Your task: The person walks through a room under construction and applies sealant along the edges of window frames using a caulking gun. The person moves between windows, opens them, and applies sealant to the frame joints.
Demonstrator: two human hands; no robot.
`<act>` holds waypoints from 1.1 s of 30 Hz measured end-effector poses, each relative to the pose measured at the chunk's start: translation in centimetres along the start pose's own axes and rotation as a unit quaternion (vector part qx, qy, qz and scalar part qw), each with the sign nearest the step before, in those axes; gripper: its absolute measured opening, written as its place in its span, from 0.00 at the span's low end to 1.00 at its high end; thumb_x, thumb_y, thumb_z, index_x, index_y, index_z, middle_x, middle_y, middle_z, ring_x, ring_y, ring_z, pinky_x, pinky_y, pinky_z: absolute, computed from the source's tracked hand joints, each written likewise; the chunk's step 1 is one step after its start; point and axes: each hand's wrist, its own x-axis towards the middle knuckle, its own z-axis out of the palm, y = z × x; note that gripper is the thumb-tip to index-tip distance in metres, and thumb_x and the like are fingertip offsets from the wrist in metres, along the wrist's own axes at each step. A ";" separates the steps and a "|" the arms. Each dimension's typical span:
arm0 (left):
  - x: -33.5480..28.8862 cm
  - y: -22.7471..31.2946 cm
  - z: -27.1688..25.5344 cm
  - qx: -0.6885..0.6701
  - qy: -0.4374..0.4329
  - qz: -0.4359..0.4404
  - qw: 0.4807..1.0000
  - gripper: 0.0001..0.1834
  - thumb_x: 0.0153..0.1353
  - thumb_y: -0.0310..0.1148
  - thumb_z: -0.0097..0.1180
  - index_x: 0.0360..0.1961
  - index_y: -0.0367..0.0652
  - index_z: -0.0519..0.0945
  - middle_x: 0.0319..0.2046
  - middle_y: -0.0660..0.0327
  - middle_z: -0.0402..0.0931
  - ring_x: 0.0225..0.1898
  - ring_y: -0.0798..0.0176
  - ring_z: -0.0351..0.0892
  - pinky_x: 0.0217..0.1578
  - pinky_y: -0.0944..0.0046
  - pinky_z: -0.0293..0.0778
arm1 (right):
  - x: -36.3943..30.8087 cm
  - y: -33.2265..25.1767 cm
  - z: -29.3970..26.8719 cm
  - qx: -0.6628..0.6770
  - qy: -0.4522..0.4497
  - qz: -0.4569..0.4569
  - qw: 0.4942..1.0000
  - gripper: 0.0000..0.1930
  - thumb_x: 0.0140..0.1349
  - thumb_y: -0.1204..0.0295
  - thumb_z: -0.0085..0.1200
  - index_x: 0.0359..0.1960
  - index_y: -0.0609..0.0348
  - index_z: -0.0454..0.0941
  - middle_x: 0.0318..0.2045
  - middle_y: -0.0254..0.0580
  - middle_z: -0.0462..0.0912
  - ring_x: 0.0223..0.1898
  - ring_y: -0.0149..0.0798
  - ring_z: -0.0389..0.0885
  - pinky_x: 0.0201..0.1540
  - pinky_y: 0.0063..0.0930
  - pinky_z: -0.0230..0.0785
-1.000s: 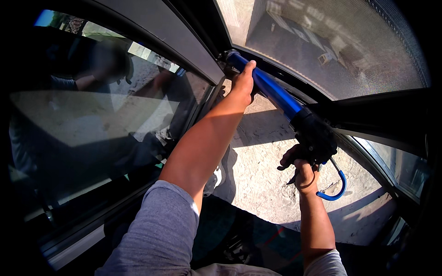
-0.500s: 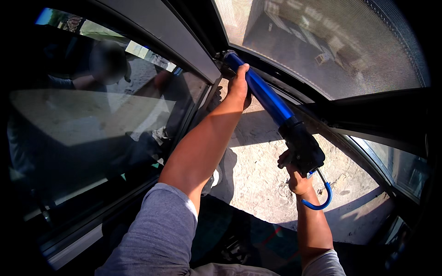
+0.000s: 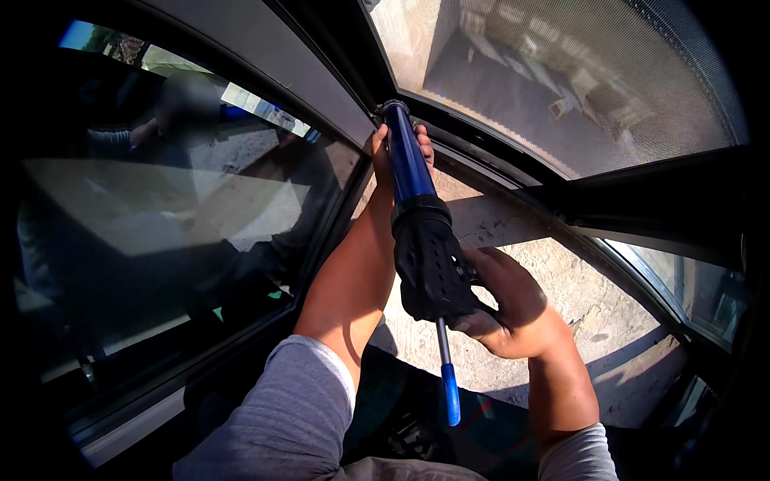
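Note:
A caulking gun (image 3: 411, 164) with a blue barrel and a black body slants across the middle of the view, its front end up at the corner of the dark window frame (image 3: 473, 148). My left hand (image 3: 382, 160) is wrapped round the barrel from below near that end, thumb on one side and fingertips on the other. My right hand (image 3: 517, 309) is closed round the black handle, partly hidden by the body. From the back, a metal rod with a blue end (image 3: 451, 394) sticks out toward me. The nozzle tip cannot be made out.
A dark glass pane (image 3: 176, 208) with reflections stands on the left. Mesh-covered glass (image 3: 561, 80) fills the upper right. Below lies a sunlit rough concrete surface (image 3: 577, 280). A dark frame bar (image 3: 658, 192) runs along the right.
The caulking gun's rear has swung left, and the barrel has rolled so its rod's hook now shows edge-on. My right hand moved up and left with the handle; my left hand shifted left with the barrel.

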 end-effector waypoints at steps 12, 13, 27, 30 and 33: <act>-14.3 -10.5 9.4 0.094 0.089 -0.105 0.986 0.32 0.72 0.52 0.51 0.58 0.29 0.72 0.47 0.45 0.82 0.43 0.49 0.87 0.42 0.51 0.87 | -10.6 -6.3 5.6 0.031 0.094 0.082 0.992 0.50 0.56 0.41 0.69 0.66 0.75 0.68 0.49 0.64 0.79 0.51 0.59 0.81 0.56 0.46 0.73; -15.8 -11.6 10.4 0.089 0.084 -0.122 0.985 0.33 0.71 0.52 0.51 0.59 0.29 0.71 0.47 0.45 0.81 0.43 0.48 0.87 0.42 0.50 0.87 | -11.7 -6.5 6.3 0.082 0.129 0.050 0.987 0.49 0.59 0.42 0.66 0.66 0.75 0.68 0.49 0.63 0.79 0.49 0.56 0.81 0.56 0.47 0.73; -31.8 -9.4 20.8 0.037 0.054 -0.269 0.961 0.64 0.64 0.73 0.53 0.77 0.27 0.43 0.59 0.22 0.68 0.54 0.25 0.80 0.55 0.35 0.80 | -3.2 3.1 5.6 0.635 0.374 0.293 0.609 0.25 0.64 0.53 0.62 0.51 0.62 0.74 0.35 0.44 0.81 0.34 0.44 0.82 0.42 0.45 0.81; -36.6 -8.0 19.0 0.201 0.058 -0.180 0.961 0.62 0.61 0.72 0.57 0.78 0.33 0.50 0.69 0.27 0.61 0.67 0.28 0.69 0.70 0.33 0.60 | -1.8 4.8 5.2 0.649 0.407 0.259 0.588 0.23 0.65 0.55 0.62 0.50 0.62 0.74 0.36 0.45 0.82 0.36 0.44 0.84 0.41 0.46 0.83; -38.3 -8.7 19.0 0.308 0.006 -0.105 0.946 0.61 0.54 0.53 0.76 0.79 0.39 0.53 0.69 0.37 0.67 0.70 0.33 0.68 0.71 0.31 0.58 | -1.3 7.8 4.7 0.638 0.441 0.231 0.588 0.22 0.65 0.56 0.62 0.48 0.61 0.74 0.34 0.44 0.82 0.33 0.43 0.84 0.39 0.43 0.83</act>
